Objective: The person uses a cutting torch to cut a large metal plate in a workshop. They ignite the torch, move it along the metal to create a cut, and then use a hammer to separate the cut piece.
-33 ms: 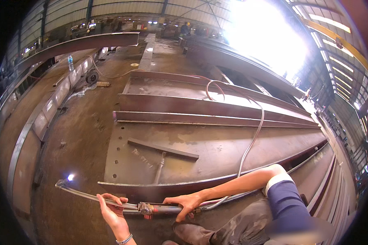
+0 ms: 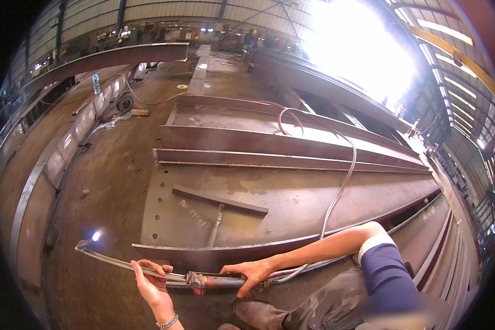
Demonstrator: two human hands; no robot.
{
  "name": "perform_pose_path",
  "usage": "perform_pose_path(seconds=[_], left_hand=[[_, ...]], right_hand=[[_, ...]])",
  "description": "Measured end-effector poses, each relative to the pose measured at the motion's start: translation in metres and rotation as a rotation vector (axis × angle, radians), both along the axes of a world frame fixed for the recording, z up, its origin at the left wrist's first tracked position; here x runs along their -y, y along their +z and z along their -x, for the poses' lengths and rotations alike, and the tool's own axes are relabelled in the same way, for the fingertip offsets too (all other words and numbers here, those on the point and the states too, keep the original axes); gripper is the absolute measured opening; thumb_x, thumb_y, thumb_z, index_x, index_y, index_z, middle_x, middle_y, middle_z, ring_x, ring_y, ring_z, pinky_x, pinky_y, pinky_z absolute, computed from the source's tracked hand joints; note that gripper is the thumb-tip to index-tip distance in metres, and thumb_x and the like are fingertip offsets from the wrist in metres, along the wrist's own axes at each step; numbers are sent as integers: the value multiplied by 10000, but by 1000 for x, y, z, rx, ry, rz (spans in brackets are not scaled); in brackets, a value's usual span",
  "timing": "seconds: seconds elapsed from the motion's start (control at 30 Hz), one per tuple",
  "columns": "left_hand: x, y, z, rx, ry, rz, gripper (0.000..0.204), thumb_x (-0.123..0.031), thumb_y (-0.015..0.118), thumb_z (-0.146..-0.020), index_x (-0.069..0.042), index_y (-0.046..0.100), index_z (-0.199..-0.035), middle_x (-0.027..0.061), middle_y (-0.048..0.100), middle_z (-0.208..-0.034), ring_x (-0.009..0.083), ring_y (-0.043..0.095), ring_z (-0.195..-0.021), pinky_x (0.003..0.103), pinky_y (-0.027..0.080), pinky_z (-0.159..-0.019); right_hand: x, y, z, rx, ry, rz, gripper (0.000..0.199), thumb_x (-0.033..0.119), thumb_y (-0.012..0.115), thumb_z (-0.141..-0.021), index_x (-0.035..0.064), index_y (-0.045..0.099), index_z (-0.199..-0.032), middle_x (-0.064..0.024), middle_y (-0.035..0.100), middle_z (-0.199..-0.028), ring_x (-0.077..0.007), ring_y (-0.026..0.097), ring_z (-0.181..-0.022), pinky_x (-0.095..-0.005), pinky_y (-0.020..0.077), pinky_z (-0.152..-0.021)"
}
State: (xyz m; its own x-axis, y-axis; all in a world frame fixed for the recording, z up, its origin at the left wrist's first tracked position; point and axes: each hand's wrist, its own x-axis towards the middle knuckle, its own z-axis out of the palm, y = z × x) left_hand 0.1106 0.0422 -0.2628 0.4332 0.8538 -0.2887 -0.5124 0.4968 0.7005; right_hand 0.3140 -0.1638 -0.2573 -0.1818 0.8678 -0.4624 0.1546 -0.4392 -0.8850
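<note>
A cutting torch (image 2: pixel 234 281) lies across the lower part of the view, its long metal tubes reaching left to a bent head (image 2: pixel 81 246). At that head burns a bright bluish-white flame (image 2: pixel 96 236). My left hand (image 2: pixel 153 289), with a chain bracelet at the wrist, is closed round the tubes ahead of the valve block (image 2: pixel 197 280). Farther back, my right hand (image 2: pixel 253 272) grips the torch handle. Hoses (image 2: pixel 300 271) run from the torch's rear under my right forearm. The torch is in front of a large steel beam (image 2: pixel 291 192) with a row of bolt holes.
On the beam's web rests a T-shaped steel tool (image 2: pixel 220 202). A hose (image 2: pixel 344 187) crosses the beams and loops at the back. More steel beams (image 2: pixel 165 53) stand at the left, with a plastic bottle (image 2: pixel 95 82) on one. A distant person (image 2: pixel 250 41) is at the back.
</note>
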Motion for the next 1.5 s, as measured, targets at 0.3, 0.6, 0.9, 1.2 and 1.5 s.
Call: perform_pose_path(seconds=[0.3, 0.6, 0.9, 1.2, 1.5], left_hand=[[-8, -27, -3, 100, -142, 19, 503, -495, 382, -1101, -34, 558, -1199, 206, 723, -1058, 364, 729, -996, 474, 616, -911], [2, -82, -9, 36, -227, 109, 437, -386, 459, -1102, 23, 540, -1229, 284, 660, -1249, 413, 685, -1135, 474, 579, -983], [19, -105, -28, 19, -123, 233, 321, -301, 326, -1141, -50, 525, -1160, 227, 690, -1223, 348, 726, -1053, 449, 622, -914], [21, -131, -51, -18, -14, 385, 228, -200, 352, -1121, -7, 465, -1164, 257, 679, -1195, 363, 728, -1017, 462, 628, -892], [6, -168, -82, -221, 13, 570, 426, -181, 555, -1000, 53, 415, -1328, 218, 561, -1194, 336, 644, -1016, 476, 552, -882]], right_hand=[[3, -6, -18, 516, -8, -256, 699, 288, 796, -708, -14, 536, -1283, -225, 682, -975, -365, 692, -919, -442, 541, -829], [2, -8, -45, 726, 36, -224, 791, 265, 824, -692, 17, 527, -1381, -217, 665, -1166, -348, 679, -1089, -443, 529, -992], [-3, -10, -54, 782, 98, -211, 835, 246, 827, -692, 27, 503, -1429, -151, 630, -1108, -287, 655, -993, -369, 542, -795], [-7, -24, -61, 784, 111, -159, 797, 255, 818, -695, 31, 518, -1398, -151, 621, -1071, -292, 645, -949, -382, 541, -809], [-14, -33, -60, 887, 143, -209, 777, 255, 821, -696, 7, 519, -1368, -199, 620, -1113, -366, 648, -1021, -444, 532, -932]])
